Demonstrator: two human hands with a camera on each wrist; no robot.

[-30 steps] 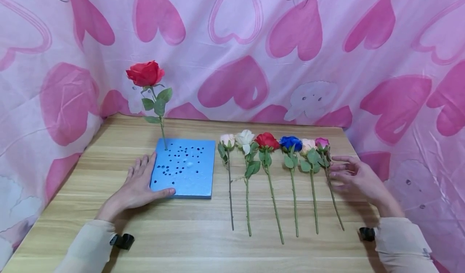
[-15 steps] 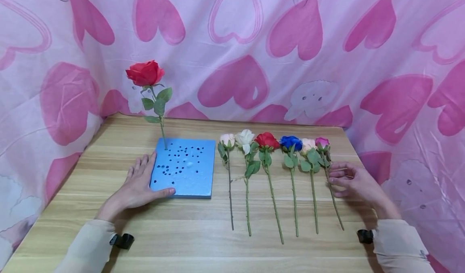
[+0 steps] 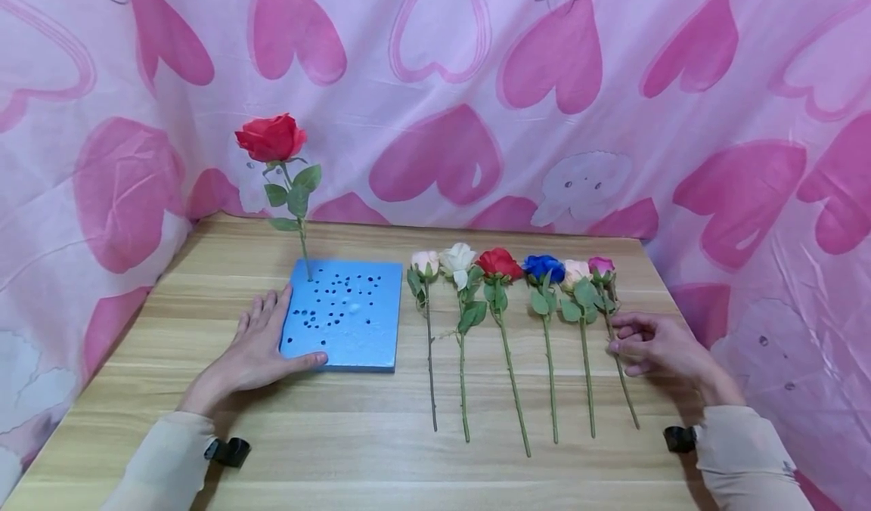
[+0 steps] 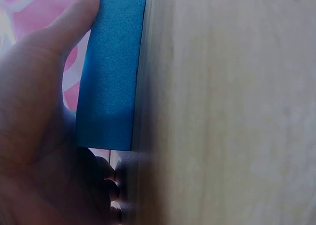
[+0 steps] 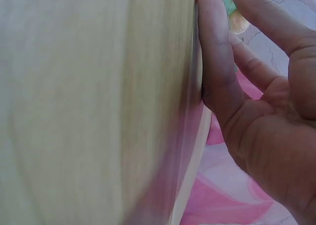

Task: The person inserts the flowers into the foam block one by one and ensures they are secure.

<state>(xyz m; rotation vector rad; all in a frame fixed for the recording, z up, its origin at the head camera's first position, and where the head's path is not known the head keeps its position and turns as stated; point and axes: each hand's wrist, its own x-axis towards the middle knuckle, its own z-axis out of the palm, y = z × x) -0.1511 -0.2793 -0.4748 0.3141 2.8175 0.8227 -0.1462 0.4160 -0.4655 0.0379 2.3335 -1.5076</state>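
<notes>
My left hand (image 3: 255, 348) rests against the left side of a blue foam block (image 3: 377, 345) full of holes, fingers extended and thumb on its near edge. In the left wrist view the thumb lies along the block's side (image 4: 111, 77). One red rose (image 3: 272, 137) stands upright in the block's far left corner. At the right, my right hand (image 3: 663, 348) pinches the stem of a magenta rose (image 3: 602, 267), which lies on the table. The right wrist view shows fingers (image 5: 215, 47) close to the tabletop; the stem is hidden there.
Left of the magenta rose lie a peach rose (image 3: 577, 272), a blue rose (image 3: 544, 267), another red rose (image 3: 500, 264), a white rose (image 3: 459, 258) and a pale pink rose (image 3: 426, 263), stems toward me. A heart-patterned curtain (image 3: 435, 156) surrounds the wooden table (image 3: 340, 435).
My right hand has moved left and slightly toward me, and its thumb and fingers have closed on the magenta rose's stem. The stem's lower end has shifted slightly left. My left hand stays still.
</notes>
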